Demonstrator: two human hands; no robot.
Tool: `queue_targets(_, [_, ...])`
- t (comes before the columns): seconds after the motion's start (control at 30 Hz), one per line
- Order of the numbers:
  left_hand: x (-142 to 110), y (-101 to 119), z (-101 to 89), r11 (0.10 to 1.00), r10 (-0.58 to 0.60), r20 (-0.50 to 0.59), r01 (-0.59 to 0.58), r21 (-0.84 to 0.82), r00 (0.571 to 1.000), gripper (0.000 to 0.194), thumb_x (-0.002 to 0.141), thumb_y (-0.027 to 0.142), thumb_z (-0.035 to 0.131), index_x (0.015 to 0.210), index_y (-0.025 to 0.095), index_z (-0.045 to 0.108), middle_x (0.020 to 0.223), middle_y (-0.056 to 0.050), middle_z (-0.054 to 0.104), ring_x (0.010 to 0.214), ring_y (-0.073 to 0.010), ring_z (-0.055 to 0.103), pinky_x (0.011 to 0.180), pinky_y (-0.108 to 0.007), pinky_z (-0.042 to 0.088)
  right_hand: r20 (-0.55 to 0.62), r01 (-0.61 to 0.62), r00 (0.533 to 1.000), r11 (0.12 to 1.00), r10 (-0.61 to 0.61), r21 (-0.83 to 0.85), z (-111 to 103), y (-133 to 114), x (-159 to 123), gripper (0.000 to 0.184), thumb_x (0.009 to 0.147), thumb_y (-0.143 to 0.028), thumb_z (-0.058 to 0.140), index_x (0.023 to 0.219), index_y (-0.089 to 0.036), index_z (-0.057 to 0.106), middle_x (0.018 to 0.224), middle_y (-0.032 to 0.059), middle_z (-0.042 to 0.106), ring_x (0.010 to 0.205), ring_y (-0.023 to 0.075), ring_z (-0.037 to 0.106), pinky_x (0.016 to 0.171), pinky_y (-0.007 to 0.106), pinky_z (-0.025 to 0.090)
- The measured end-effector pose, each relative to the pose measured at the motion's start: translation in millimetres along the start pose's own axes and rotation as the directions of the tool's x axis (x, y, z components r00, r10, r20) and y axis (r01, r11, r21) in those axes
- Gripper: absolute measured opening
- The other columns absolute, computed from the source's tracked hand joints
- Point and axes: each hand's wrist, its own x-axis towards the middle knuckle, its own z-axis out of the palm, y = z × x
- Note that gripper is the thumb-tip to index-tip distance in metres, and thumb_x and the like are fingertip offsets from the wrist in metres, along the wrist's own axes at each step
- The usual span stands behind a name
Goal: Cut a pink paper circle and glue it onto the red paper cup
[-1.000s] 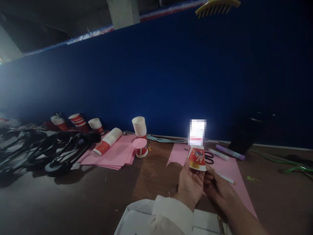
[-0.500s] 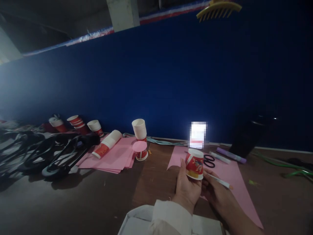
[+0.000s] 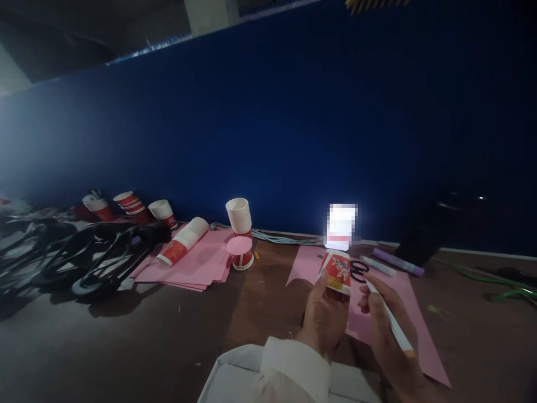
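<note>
Right hand [image 3: 384, 327] now raised beside the cup [image 3: 338, 272], gripping a white pen [image 3: 390, 322]; left hand [image 3: 323, 316] clasps the cup over pink paper [image 3: 403, 313], scissors [image 3: 358, 270] beyond.

Your left hand [image 3: 323, 319] comes out of a long white sleeve [image 3: 293, 366] — loose, softly creased, ending in a plain cuff at the wrist. The cloth looks pale and matte in the dim light, with no buttons or markings that show. Your right hand [image 3: 384, 330] is bare, and so is its forearm [image 3: 409, 386] — no sleeve, no glove, no watch or ring in sight.
</note>
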Motion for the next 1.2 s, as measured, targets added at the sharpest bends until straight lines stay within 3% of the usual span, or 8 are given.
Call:
queue_targets(0.1, [0.7,-1.8,-3.5,1.0,-0.022,0.066,0.022,0.004,0.998,0.018,0.089,0.026,0.065,0.098,0.013,0.075,0.104,-0.013,0.076,0.097,-0.0183,0.071,0.088,-0.025,0.054,0.111,0.169,0.981,0.98,-0.158,-0.107,-1.3,-2.0,-1.2,0.037,0.097,-0.046,0.055,0.128,-0.031,0.068,0.116,0.0051,0.068,0.098,0.0221,0.064,0.093,0.039,0.049])
queue_targets(0.23, [3.1,-3.9,-5.7,0.998,-0.055,0.02,0.056,-0.033,0.998,0.019,0.092,0.024,0.06,0.097,0.012,0.074,0.099,-0.011,0.076,0.089,-0.0156,0.071,0.083,-0.023,0.054,0.128,0.204,0.975,0.965,-0.184,-0.164,-0.8,-6.0,0.6,0.033,0.098,-0.042,0.054,0.125,-0.031,0.069,0.114,0.0033,0.071,0.099,0.0217,0.066,0.095,0.038,0.049])
queue_targets(0.57, [6.2,-0.5,-6.5,0.992,-0.064,-0.048,0.059,-0.114,0.997,0.018,0.089,0.026,0.064,0.09,0.011,0.073,0.092,-0.012,0.075,0.085,-0.0179,0.071,0.083,-0.026,0.055,-0.006,-0.01,1.0,0.969,0.009,-0.245,0.1,-7.7,0.0,0.044,0.09,-0.058,0.061,0.119,-0.026,0.071,0.107,0.0061,0.075,0.092,0.0233,0.069,0.086,0.035,0.053])
queue_targets(0.77, [9.9,7.2,-7.5,0.989,-0.061,-0.127,0.043,-0.14,0.99,0.02,0.085,0.03,0.067,0.084,0.01,0.07,0.079,-0.01,0.07,0.071,-0.017,0.066,0.069,-0.026,0.053,-0.01,-0.03,1.0,0.964,0.028,-0.266,-0.4,-7.5,0.3,0.05,0.087,-0.062,0.06,0.117,-0.024,0.071,0.102,0.0065,0.075,0.081,0.0217,0.068,0.076,0.034,0.054])
queue_targets(0.9, [11.7,8.2,-10.9,0.989,-0.079,-0.172,0.054,-0.141,0.982,0.027,0.087,0.036,0.066,0.082,0.01,0.07,0.079,-0.011,0.069,0.071,-0.0176,0.066,0.069,-0.027,0.053,-0.026,-0.02,1.0,0.955,0.013,-0.295,-0.8,-7.5,0.4,0.05,0.087,-0.063,0.059,0.114,-0.023,0.072,0.097,0.0064,0.075,0.076,0.0212,0.068,0.07,0.033,0.054])
queue_targets(1.07, [9.3,5.5,-9.0,0.99,-0.074,-0.131,0.057,-0.125,0.989,0.028,0.086,0.039,0.066,0.084,0.012,0.071,0.083,-0.011,0.071,0.081,-0.0205,0.068,0.075,-0.029,0.054,-0.05,-0.026,0.999,0.952,0.012,-0.304,0.5,-3.9,-0.9,0.048,0.086,-0.063,0.061,0.112,-0.024,0.071,0.094,0.0054,0.074,0.078,0.0221,0.068,0.07,0.033,0.053])
queue_targets(1.2, [6.3,1.8,-6.2,0.995,-0.066,-0.109,0.057,-0.087,0.992,0.02,0.086,0.032,0.068,0.087,0.012,0.072,0.084,-0.009,0.072,0.08,-0.0189,0.067,0.079,-0.028,0.054,-0.075,-0.029,0.997,0.964,0.01,-0.265,1.8,-2.7,-0.5,0.047,0.084,-0.062,0.065,0.107,-0.022,0.068,0.092,0.0059,0.073,0.078,0.0229,0.069,0.066,0.033,0.054])
